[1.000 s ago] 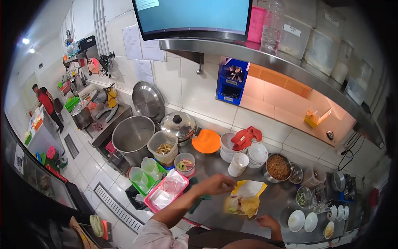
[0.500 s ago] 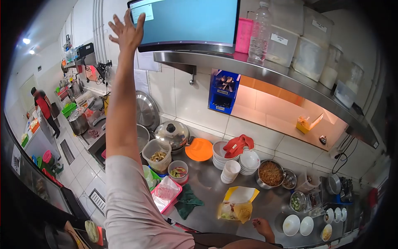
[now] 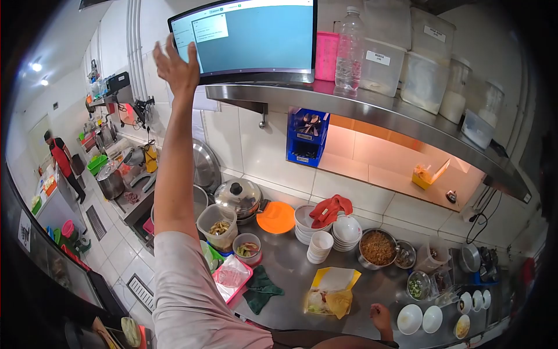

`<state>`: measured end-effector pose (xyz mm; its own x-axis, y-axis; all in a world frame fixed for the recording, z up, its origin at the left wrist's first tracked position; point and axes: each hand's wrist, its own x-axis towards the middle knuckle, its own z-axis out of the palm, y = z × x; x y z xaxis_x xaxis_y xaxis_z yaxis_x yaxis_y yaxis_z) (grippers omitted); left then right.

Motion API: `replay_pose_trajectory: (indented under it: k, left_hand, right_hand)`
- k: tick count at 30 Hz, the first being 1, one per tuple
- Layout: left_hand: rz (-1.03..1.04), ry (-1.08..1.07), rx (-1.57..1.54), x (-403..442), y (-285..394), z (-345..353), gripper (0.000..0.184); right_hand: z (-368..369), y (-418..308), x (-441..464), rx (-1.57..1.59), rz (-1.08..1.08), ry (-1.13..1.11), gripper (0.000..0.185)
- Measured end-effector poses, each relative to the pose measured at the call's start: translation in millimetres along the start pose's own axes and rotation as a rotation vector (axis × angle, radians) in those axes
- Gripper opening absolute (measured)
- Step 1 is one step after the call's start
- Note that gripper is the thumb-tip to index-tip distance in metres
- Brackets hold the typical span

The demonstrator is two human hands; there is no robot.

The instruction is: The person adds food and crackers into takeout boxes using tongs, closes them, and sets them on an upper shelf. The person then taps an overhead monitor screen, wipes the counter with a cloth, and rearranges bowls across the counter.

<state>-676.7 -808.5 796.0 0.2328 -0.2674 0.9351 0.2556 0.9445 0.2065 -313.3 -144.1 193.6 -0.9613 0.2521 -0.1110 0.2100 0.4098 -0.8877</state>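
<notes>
My left hand [image 3: 177,67] is raised with its fingers apart at the lower left edge of a wide monitor [image 3: 250,49], which shows a small white window. I cannot tell whether the fingertips touch the screen. Low on the right, my right hand [image 3: 381,317] hovers by the counter's front, loosely curled with no object visible in it. Just left of it lies an open yellow food box [image 3: 351,279] with food and a folded yellow wrapper [image 3: 338,303] inside. White bowls [image 3: 410,319] stand to its right.
A steel shelf [image 3: 349,99] carries a water bottle [image 3: 349,52] and plastic containers. Along the counter are a lidded pot [image 3: 237,198], an orange plate [image 3: 276,217], stacked bowls, a red cloth [image 3: 331,210], a green cloth [image 3: 261,289] and a pot of brown food [image 3: 378,247]. Another person [image 3: 61,160] stands far left.
The view has shifted, the monitor now sitting a little lower and further left. My left hand has come down along the screen's edge, and a larger white window shows on it.
</notes>
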Motion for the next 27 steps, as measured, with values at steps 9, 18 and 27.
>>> replay_pose_trajectory:
  k: [9,18,27]
  left_hand:
    - [0.16,-0.109,0.012,3,36,26,0.066]
    - [0.092,0.028,-0.125,0,48,33,0.068]
    - [0.106,0.091,-0.337,-56,93,-15,0.063]
  right_hand:
    - [13,-6,-4,-0.058,-0.032,-0.059,0.02]
    - [10,-1,-8,-0.023,-0.076,-0.035,0.016]
    - [13,11,-6,-0.023,-0.081,0.102,0.015]
